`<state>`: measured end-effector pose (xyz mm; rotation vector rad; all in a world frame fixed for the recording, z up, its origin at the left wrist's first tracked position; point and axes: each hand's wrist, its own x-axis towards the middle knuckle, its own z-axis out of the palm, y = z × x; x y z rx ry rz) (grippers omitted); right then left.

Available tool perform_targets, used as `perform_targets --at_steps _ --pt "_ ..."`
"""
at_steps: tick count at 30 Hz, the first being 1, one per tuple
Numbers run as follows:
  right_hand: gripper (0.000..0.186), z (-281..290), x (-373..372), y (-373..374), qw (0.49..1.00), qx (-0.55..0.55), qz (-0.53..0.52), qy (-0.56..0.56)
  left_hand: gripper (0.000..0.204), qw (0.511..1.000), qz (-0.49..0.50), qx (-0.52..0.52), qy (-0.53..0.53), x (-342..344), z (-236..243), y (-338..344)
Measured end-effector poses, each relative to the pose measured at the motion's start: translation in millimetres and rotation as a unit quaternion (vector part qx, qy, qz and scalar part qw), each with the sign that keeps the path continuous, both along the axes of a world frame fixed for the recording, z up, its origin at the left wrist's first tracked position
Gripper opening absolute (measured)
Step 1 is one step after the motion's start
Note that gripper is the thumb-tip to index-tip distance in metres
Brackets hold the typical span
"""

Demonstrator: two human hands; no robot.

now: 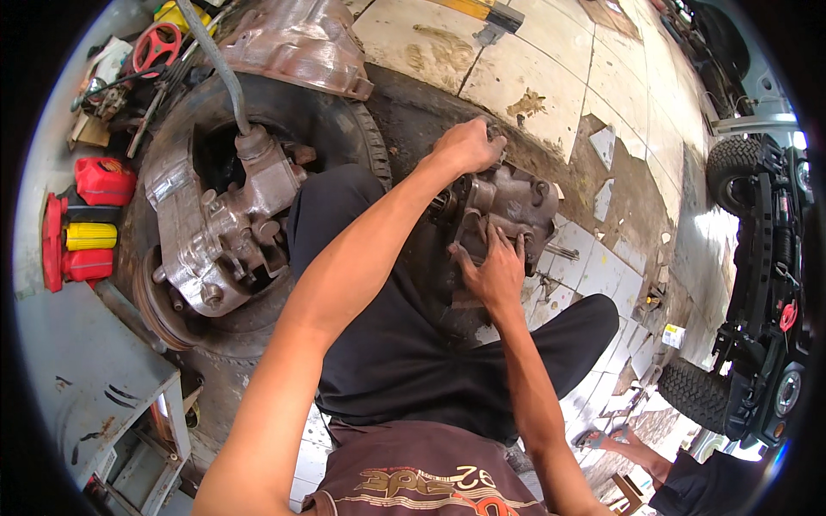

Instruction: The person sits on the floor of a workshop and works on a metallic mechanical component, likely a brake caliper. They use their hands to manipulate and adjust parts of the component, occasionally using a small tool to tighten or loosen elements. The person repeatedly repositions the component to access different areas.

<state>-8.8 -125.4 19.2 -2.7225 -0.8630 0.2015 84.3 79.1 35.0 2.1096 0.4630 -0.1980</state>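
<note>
Metal hsg (pixel 523 199), btwn L grip (pixel 469 146) & R grip (pixel 499 273)

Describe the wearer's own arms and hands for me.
The left hand and right hand are ungloved, with what looks like dark grime on the right fingers. No sleeve, watch or cable shows on either forearm. The shirt is dark brown, printed.

Left hand (pixel 467 148) curls farther forward; right hand (pixel 499 271) lies partly splayed.

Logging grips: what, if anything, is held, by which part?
The right hand touches the metal housing on its near side; the left hand curls at its far corner. Whether either grips cannot be told.
</note>
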Motion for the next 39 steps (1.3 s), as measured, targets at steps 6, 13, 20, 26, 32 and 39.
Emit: perform_targets --at_steps 6,13,20,26,32,39 --pt "0.085 -7 5 -2 1.000 0.020 0.009 0.014 0.058 0.999 0.001 0.010 -0.030 2 -4 -6" --pt "0.058 -5 26 -24 0.997 0.011 0.075 0.024 0.067 0.999 -0.029 0.040 -0.016 7 9 -9" --pt "0.029 39 68 -60 0.959 0.191 -0.085 0.192 0.042 0.988 -0.106 0.101 -0.054 -19 6 -14" --pt "0.031 -6 50 -48 0.952 0.282 -0.093 0.076 0.023 0.951 -0.278 0.121 0.058 -57 -5 -49" --pt "0.035 -18 20 -50 0.958 0.242 -0.124 0.091 0.025 0.960 -0.236 0.138 0.066 -52 -24 -45" --pt "0.035 -17 30 -51 0.945 0.275 -0.173 0.023 0.032 0.963 -0.217 0.130 0.097 -69 -25 -71"
